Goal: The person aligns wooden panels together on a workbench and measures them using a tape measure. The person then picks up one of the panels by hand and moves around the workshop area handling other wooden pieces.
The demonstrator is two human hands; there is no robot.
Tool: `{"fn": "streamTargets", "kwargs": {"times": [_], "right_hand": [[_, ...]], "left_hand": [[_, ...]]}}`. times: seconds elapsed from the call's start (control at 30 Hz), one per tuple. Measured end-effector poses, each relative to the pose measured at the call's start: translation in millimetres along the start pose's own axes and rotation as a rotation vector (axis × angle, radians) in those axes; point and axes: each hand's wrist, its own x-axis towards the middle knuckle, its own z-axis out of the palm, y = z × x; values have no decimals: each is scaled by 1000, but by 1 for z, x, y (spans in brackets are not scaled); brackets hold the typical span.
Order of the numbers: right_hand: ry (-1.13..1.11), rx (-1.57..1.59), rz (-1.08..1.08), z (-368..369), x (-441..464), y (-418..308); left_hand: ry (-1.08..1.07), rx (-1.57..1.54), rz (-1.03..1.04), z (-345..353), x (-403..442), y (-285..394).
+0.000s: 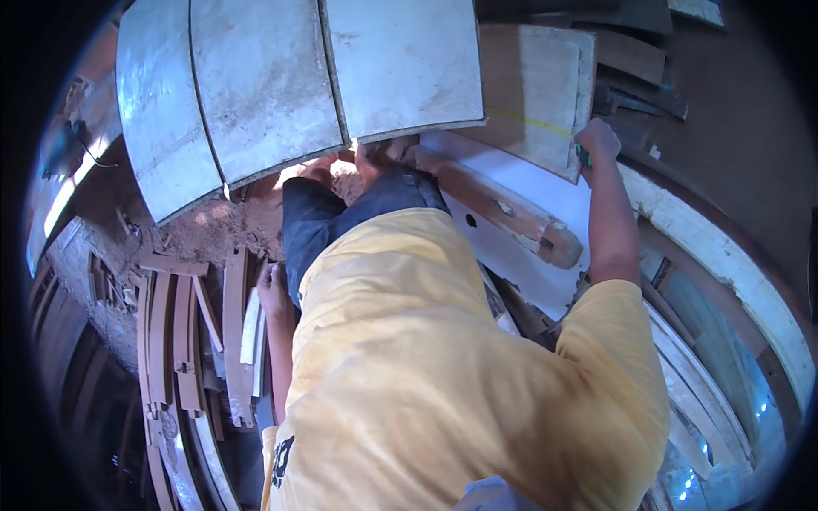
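Shirt [426, 358] fills the foreground, yellow and rumpled, and down by the thigh hangs the left hand [273, 291], fingers curled, beside the wooden strips [176, 332]; whether it grips anything, I can't tell from here. Over to the right hand [598, 139], and it's clamped round a tape measure [583, 157], green case just peeking out at the brown board's [528, 77] edge! Out runs the yellow blade [537, 124], across that board toward the pale panel [409, 60]. Light kit, this: the case should sit firm in the palm, the thin blade springy, apt to kink; hold it by the body. Beyond, offcuts [635, 60] lie piled.
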Motion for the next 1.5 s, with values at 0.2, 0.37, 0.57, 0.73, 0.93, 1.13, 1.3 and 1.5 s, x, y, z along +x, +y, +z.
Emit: {"fn": "streamTargets", "kwargs": {"times": [0.2,0.37,0.57,0.73,0.93,1.13,1.3,1.5], "right_hand": [[-36,3,-38,0,2,16],[-51,28,-79,-2,1,24],[-7,69,-113,3,2,34],[28,89,-141,6,6,44],[44,107,-186,7,-9,44],[-54,157,-376,60,-10,50],[-95,195,-610,141,-15,60],[-328,802,-461,233,-62,30]], "left_hand": [[-23,22,10,-13,14,-47],[-10,140,17,-5,10,-39],[-26,158,41,-7,21,-29],[-1,403,93,-21,45,-28],[-103,367,84,-24,77,-13],[-101,554,231,-11,109,17],[-91,568,234,13,134,44],[-77,594,291,31,136,58]]}}
